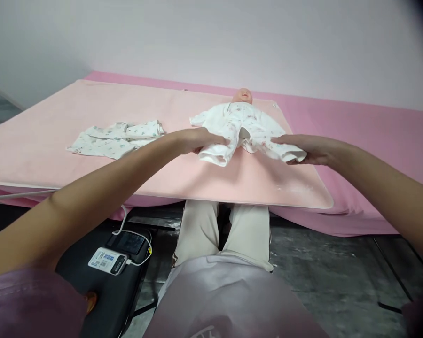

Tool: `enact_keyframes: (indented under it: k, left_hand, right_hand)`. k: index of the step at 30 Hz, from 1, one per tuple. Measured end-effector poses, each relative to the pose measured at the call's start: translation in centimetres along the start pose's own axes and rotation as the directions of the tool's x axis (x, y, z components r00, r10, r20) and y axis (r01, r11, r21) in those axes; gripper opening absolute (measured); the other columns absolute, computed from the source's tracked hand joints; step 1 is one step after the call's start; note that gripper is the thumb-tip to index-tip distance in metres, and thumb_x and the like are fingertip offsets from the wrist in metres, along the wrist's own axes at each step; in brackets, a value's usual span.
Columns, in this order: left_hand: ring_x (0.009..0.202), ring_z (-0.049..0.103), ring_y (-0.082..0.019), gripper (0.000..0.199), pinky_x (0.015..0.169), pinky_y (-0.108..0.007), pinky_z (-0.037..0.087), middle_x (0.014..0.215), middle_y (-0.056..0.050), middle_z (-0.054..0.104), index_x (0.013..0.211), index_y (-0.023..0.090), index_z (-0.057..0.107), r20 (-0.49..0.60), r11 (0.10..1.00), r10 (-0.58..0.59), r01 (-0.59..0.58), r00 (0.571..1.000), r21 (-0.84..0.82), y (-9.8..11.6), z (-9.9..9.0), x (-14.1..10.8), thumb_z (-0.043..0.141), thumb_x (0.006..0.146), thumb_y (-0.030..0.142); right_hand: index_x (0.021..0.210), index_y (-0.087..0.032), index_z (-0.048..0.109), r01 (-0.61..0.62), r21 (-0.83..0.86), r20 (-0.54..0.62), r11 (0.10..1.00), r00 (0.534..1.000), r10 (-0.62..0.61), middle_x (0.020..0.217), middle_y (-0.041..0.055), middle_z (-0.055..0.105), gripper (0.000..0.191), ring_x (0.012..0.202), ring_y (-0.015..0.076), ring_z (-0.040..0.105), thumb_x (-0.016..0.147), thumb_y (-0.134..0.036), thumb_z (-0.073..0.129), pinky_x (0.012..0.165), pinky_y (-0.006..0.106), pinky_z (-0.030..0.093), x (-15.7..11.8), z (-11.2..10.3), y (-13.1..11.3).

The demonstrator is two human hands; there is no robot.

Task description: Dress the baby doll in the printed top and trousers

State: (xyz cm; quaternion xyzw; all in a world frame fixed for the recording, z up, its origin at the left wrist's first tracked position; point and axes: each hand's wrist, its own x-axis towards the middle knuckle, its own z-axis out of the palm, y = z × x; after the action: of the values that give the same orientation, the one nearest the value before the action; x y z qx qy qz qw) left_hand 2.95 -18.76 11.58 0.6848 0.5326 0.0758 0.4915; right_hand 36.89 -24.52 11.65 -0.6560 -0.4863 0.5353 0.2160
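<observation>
A baby doll (245,96) lies on its back on a pale pink mat (183,180), its head toward the wall. White baby pants (229,126) with a small print, or the legs of a one-piece, spread below its top; I cannot tell which. My left hand (201,139) grips the left leg end, thumb on top of the cloth. My right hand (303,149) holds the other leg end, fingers beneath and thumb above. Both leg ends are lifted and pulled apart toward me. The doll's limbs are hidden by cloth. Another printed white baby garment (118,138) lies flat beyond my left forearm.
A pink sheet (359,141) covers the table under the mat. Below at left, a black chair (91,286) bears a white power bank (107,261) cabled beside a dark phone (129,243). A pale wall (211,42) stands behind the table.
</observation>
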Motion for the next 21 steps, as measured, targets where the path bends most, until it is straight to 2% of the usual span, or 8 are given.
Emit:
enact_keyframes:
  k: [3, 6, 9, 11, 14, 17, 19, 21]
  left_hand:
    - [0.109, 0.074, -0.034, 0.067, 0.084, -0.037, 0.057, 0.114, -0.013, 0.079, 0.118, 0.021, 0.072, 0.049, 0.998, -0.014, 0.017, 0.999, -0.064, -2.8, 1.7, 0.9, 0.09, 0.064, 0.056]
    - [0.099, 0.076, -0.034, 0.069, 0.078, -0.038, 0.057, 0.109, -0.014, 0.08, 0.116, 0.02, 0.073, 0.053, 0.999, -0.027, 0.026, 0.998, 0.022, -5.1, 2.9, 1.1, 0.093, 0.059, 0.054]
    - [0.088, 0.076, -0.032, 0.067, 0.074, -0.039, 0.056, 0.1, -0.013, 0.081, 0.113, 0.021, 0.073, 0.091, 0.993, -0.016, 0.005, 0.996, 0.121, -6.2, 3.1, 0.5, 0.091, 0.06, 0.057]
    - [0.085, 0.077, -0.031, 0.064, 0.074, -0.038, 0.056, 0.101, -0.012, 0.082, 0.111, 0.021, 0.073, 0.137, 0.984, -0.013, -0.011, 0.99, 0.179, -6.4, 2.5, 0.0, 0.089, 0.062, 0.059]
    - [0.092, 0.077, -0.031, 0.06, 0.078, -0.037, 0.056, 0.107, -0.011, 0.082, 0.112, 0.024, 0.072, 0.184, 0.947, -0.038, -0.024, 0.982, 0.321, -6.0, 0.8, -0.5, 0.086, 0.065, 0.059]
    - [0.103, 0.075, -0.034, 0.067, 0.083, -0.038, 0.056, 0.118, -0.01, 0.081, 0.119, 0.028, 0.072, 0.216, 0.863, -0.104, -0.02, 0.971, 0.505, -4.8, -1.5, -0.3, 0.088, 0.062, 0.059]
    - [0.106, 0.073, -0.034, 0.069, 0.086, -0.039, 0.055, 0.125, -0.01, 0.079, 0.123, 0.029, 0.073, 0.241, 0.817, -0.129, -0.035, 0.962, 0.576, -3.8, -3.0, 0.8, 0.087, 0.064, 0.062]
    - [0.11, 0.071, -0.032, 0.069, 0.091, -0.038, 0.055, 0.133, -0.012, 0.076, 0.128, 0.027, 0.073, 0.22, 0.818, -0.055, -0.083, 0.974, 0.569, -2.7, -4.2, 3.1, 0.083, 0.071, 0.063]
  right_hand:
    - [0.104, -0.019, 0.074, -0.029, -0.001, 0.083, 1.0, 0.996, 0.029, 0.1, 0.0101, 0.074, 0.046, 0.075, 0.0151, 0.063, 0.086, -0.06, 0.083, 0.063, 0.029, 0.055, -0.5, 1.8, 2.8]
    - [0.101, -0.021, 0.073, -0.045, -0.047, 0.182, 0.998, 0.982, 0.053, 0.098, 0.0094, 0.077, 0.047, 0.073, 0.0184, 0.067, 0.083, -0.063, 0.084, 0.061, 0.032, 0.058, -1.1, 3.6, 5.7]
    - [0.101, -0.023, 0.069, -0.026, -0.101, 0.227, 0.995, 0.973, 0.049, 0.105, 0.0114, 0.081, 0.045, 0.087, 0.0248, 0.075, 0.082, -0.061, 0.084, 0.075, 0.039, 0.064, -1.7, 4.9, 8.1]
    - [0.094, -0.025, 0.066, 0.031, -0.224, 0.218, 0.974, 0.976, 0.019, 0.105, 0.0097, 0.083, 0.04, 0.1, 0.029, 0.077, 0.084, -0.061, 0.082, 0.089, 0.044, 0.063, -2.2, 5.0, 8.8]
    - [0.093, -0.028, 0.069, 0.124, -0.473, 0.129, 0.872, 0.989, -0.071, 0.098, 0.0048, 0.084, 0.034, 0.106, 0.033, 0.076, 0.089, -0.061, 0.075, 0.094, 0.049, 0.059, -3.0, 3.9, 8.7]
    - [0.102, -0.031, 0.075, 0.122, -0.618, -0.002, 0.777, 0.988, -0.157, 0.099, 0.0057, 0.083, 0.04, 0.095, 0.0338, 0.076, 0.093, -0.069, 0.065, 0.08, 0.048, 0.058, -3.4, 1.9, 7.1]
    - [0.103, -0.031, 0.076, 0.13, -0.658, -0.082, 0.742, 0.967, -0.243, 0.103, 0.0077, 0.082, 0.045, 0.092, 0.0328, 0.075, 0.093, -0.073, 0.063, 0.074, 0.046, 0.057, -2.8, 0.5, 5.5]
    - [0.103, -0.03, 0.076, 0.176, -0.67, -0.132, 0.721, 0.928, -0.35, 0.108, 0.0083, 0.081, 0.047, 0.095, 0.032, 0.074, 0.093, -0.074, 0.063, 0.078, 0.045, 0.056, -0.9, -0.6, 3.5]
